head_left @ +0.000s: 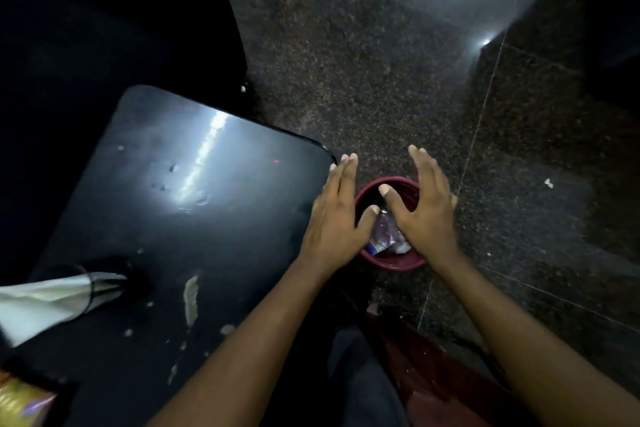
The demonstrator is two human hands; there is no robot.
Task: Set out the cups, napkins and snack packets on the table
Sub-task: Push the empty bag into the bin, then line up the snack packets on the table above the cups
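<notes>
Packets [382, 236] lie crumpled inside the red bucket [394, 265], which stands on the floor just beside the table [207, 218] corner. Both hands are spread, empty and apart, one on each side of the bucket mouth. Left hand [334, 218] overlaps the table edge; right hand [424, 215] is over the far side of the rim. Packets sit directly between and below the thumbs, about equally near either hand. Table already carries a glass holding napkins [52, 302].

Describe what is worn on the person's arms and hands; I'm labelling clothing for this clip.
Nothing shows on them: both forearms are bare up to the frame edge, with no sleeves in view. The left hand and right hand have no gloves, rings, watch or bands visible. Fingernails look short and unpainted.
</notes>
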